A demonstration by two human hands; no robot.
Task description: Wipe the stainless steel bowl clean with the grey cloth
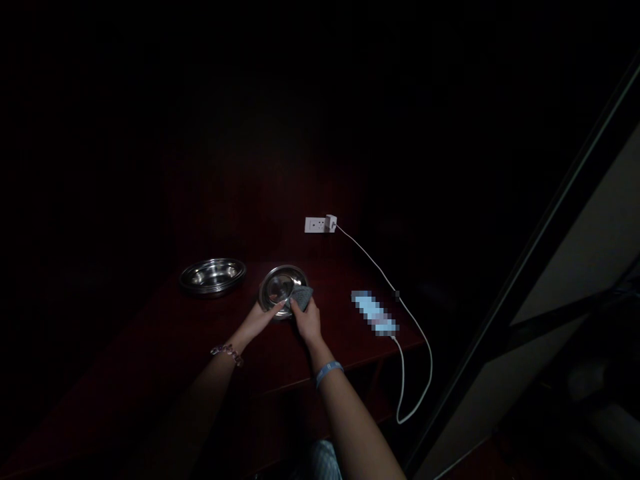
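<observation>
A round, shiny metal dish [279,286] is tilted toward me above the dark red table, in the middle of the view. My left hand [259,320] grips its lower left rim, thumb on the inside and the other fingers hidden beneath. A grey cloth [301,297] is pinched in my right hand [307,320] and lies against the right side of the dish. To the left, a shallow metal dish [214,275] rests on the table; its doubled rim looks like several nested together.
The dark red table [340,333] stands against a dark wall. A white charger [331,223] sits in the wall socket [315,225], its white cable [383,272] looping past the table's right edge to a blurred, lit phone [374,313]. A framed panel [500,333] slants along the right.
</observation>
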